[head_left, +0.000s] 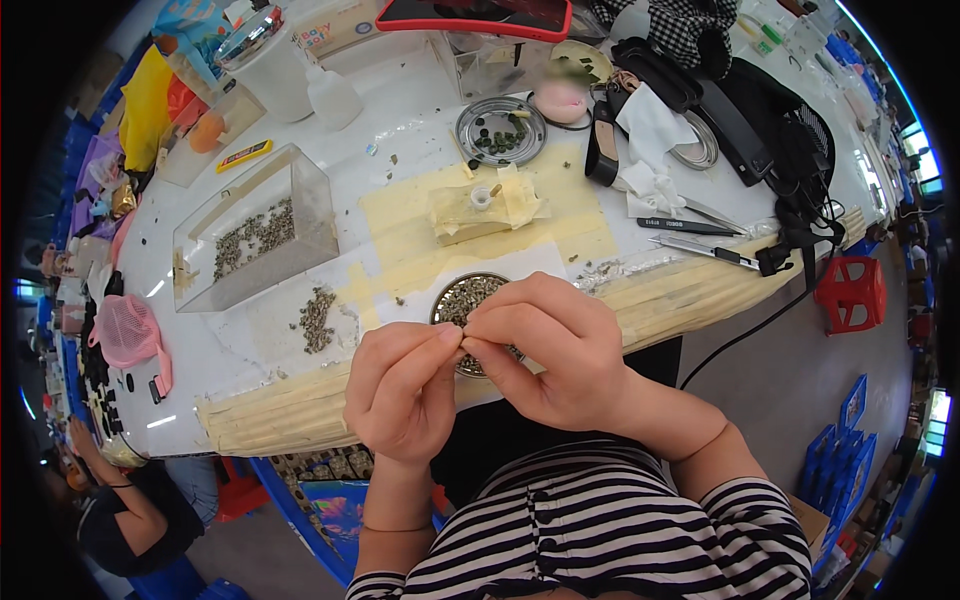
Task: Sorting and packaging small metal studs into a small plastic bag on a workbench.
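Black and white stripes cover the shirt (590, 530) of the person, which is closest to us. Both bare arms reach up to the table (400, 115). The left hand (405, 390) has its thumb and pointing finger pinched together. The right hand (555, 345) is pinched too, and its fingertips meet the tips of the left one. I cannot tell if a tiny thing is squeezed between them, because it is too small to see.

Right under the fingers sits a round dish (434, 311), full of small bits (466, 296) that look grey and tan. The hands hide part of it. To the left, a little pile (318, 322) of bits like these lies on the table. Behind the pile is a clear box (318, 215) with more bits inside.

Past the dish, a block (460, 232) wrapped in pale tape holds a tiny white cup (481, 198). Farther back is a metal plate (490, 106) with dark green pieces (500, 144) on it. Black tweezers (685, 227) and a cutter knife (706, 251) lie to the right.
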{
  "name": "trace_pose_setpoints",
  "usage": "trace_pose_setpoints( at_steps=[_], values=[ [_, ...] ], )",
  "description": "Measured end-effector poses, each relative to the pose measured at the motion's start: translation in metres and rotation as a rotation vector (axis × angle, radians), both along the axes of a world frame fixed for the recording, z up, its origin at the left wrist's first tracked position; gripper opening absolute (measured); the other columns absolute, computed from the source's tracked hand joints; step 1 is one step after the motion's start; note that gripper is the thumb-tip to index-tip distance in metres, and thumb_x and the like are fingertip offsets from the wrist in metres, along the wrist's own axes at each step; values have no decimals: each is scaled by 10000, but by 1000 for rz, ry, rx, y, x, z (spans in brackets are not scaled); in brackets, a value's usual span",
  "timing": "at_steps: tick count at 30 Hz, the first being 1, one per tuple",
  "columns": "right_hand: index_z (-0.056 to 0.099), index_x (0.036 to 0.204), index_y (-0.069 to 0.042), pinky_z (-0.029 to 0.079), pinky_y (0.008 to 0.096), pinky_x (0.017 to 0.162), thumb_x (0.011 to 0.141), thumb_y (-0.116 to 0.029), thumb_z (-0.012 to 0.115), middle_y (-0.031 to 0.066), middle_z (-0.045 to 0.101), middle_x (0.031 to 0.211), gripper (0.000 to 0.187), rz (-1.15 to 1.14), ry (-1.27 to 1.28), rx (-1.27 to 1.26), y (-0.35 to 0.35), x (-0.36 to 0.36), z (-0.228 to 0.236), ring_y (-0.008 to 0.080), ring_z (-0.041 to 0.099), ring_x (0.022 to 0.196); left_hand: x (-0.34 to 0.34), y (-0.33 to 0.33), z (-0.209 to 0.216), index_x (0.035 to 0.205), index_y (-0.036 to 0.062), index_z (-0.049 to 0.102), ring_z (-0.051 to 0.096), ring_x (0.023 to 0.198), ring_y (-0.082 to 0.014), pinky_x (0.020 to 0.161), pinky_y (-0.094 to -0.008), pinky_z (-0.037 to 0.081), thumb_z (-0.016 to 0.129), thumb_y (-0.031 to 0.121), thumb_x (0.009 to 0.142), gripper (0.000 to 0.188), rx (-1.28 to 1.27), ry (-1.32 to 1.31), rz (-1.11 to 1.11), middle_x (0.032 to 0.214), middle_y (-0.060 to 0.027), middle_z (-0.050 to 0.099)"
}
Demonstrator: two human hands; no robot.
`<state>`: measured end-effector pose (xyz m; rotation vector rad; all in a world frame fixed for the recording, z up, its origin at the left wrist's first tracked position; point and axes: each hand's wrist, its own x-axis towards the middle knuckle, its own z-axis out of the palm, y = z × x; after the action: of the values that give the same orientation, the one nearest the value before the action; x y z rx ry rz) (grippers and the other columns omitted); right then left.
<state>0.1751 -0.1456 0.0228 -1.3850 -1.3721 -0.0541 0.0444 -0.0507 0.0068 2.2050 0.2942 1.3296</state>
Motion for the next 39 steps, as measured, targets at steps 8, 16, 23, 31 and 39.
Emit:
trace_pose_setpoints(
  at_steps=[8, 16, 23, 31, 39],
  values=[
    [659, 907, -16, 513, 284, 587, 814, -34, 733, 67, 643, 822, 121, 32, 54, -77, -4, 5, -2, 193, 643, 695, 5, -1, -3, 961, -23, 705, 636, 723, -243, 636, -310, 518, 769, -70, 746, 230, 59, 12, 61, 849, -116, 673],
    [639, 982, 35, 501, 213, 648, 957, -102, 644, 14, 643, 836, 140, 413, 1018, -379, -8, 3, 4, 55, 590, 721, -5, 6, -3, 939, -7, 704, 637, 762, -213, 675, -281, 501, 758, -51, 785, 170, -289, -40, -154, 869, -103, 691],
    [651, 926, 16, 517, 246, 625, 896, -45, 687, 55, 644, 823, 77, 203, 567, -203, -3, -4, 3, 113, 617, 704, -3, 4, -3, 950, -10, 701, 644, 744, -229, 661, -299, 513, 758, -64, 774, 193, -183, -43, -66, 866, -107, 688],
    [686, 905, 15, 522, 258, 648, 774, 42, 740, 117, 683, 858, 144, -11, 29, -29, -1, -2, -2, 191, 656, 719, 3, 0, -4, 969, -18, 700, 640, 729, -249, 646, -317, 522, 761, -83, 753, 234, 12, 4, 76, 847, -111, 676],
    [628, 995, 41, 525, 242, 698, 966, -52, 615, 39, 650, 866, 98, 385, 937, -355, -13, 2, 2, 86, 630, 806, -3, 3, -3, 944, -3, 709, 635, 736, -228, 653, -300, 506, 764, -44, 773, 184, -184, -29, -108, 853, -107, 683]
  ],
)
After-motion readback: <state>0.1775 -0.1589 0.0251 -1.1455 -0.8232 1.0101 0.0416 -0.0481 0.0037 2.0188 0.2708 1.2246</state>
